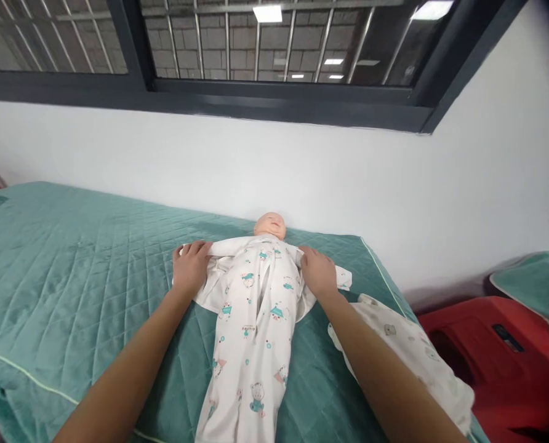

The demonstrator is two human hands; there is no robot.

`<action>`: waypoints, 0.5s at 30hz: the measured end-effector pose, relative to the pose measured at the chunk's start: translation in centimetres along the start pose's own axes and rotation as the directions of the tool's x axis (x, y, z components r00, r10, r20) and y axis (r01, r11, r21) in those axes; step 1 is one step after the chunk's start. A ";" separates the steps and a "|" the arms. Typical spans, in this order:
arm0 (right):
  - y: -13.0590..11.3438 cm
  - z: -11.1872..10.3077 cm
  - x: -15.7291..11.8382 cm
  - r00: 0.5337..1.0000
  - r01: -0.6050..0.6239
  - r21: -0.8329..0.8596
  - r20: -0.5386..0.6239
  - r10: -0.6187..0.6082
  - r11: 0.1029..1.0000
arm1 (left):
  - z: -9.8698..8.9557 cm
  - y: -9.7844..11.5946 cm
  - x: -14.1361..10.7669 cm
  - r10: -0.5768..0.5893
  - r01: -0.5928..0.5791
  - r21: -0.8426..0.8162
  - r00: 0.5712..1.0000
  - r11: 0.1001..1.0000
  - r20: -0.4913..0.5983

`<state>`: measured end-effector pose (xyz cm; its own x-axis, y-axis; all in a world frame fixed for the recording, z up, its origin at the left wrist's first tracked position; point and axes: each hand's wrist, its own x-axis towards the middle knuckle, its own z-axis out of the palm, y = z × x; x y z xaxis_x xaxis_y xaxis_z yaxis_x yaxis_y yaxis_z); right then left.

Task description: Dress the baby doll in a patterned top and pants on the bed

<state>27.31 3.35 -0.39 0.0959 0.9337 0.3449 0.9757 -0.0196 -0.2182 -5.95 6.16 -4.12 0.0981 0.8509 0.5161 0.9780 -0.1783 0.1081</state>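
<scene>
Covering the doll [271, 224] below the head, a printed garment [256, 320] is touched at the doll's sides by the left hand [190, 266] and right hand [319, 271]; fingers are curled, pinching cannot be determined.

Over there, on the green quilted cover [99, 258], I have the white cloth garment [256, 332] before the round pink doll head [271, 226], crumpled white cloth [417, 351] right, red plastic seat [514, 375] farther right
</scene>
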 end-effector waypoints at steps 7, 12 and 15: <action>0.2 0.7 0.0 0.987 -0.134 0.024 -0.091 0.136 0.991 | -1.0 0.8 -1.1 -0.028 0.013 -0.212 0.997 0.977 -0.069; -0.2 0.5 -0.2 0.983 -0.153 0.007 -0.098 0.153 0.988 | -5.1 8.7 -0.1 0.038 -0.072 -0.488 0.996 0.870 -0.078; 0.0 0.0 -0.2 0.984 -0.176 0.000 -0.040 0.176 0.984 | -6.7 15.5 2.4 0.414 -0.343 -0.453 0.908 0.823 0.065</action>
<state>27.29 3.13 -0.46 0.2741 0.9006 0.3374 0.9436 -0.1841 -0.2753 8.24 2.11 4.47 0.5060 0.7308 0.4582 0.6881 -0.6623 0.2965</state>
